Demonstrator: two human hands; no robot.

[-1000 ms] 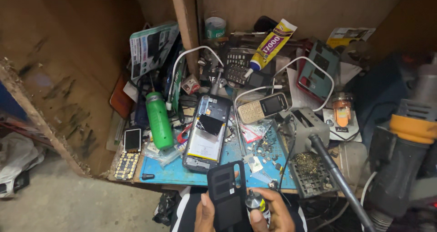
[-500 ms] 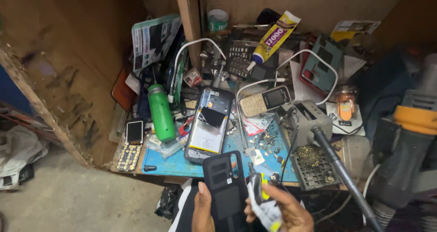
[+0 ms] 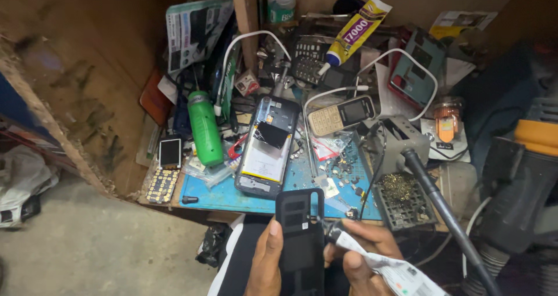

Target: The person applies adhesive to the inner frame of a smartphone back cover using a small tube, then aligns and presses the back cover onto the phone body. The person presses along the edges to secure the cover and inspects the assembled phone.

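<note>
Now, going left to right, the left hand (image 3: 266,261) grips the black phone back cover (image 3: 300,238) upright below the blue mat (image 3: 244,194), while the right hand (image 3: 363,255), closed on a white glue tube (image 3: 389,267) raised since a second ago, brings its nozzle to the cover's edge, so gluing looks underway.

Left hand (image 3: 264,261) grips a black plastic phone back cover (image 3: 300,238) upright. Right hand (image 3: 363,255) holds a white squeezed adhesive tube (image 3: 395,273), nozzle touching the cover's right edge. Opened smartphone (image 3: 266,146) lies on blue work mat (image 3: 232,194), green bottle (image 3: 204,127) beside it.
</note>
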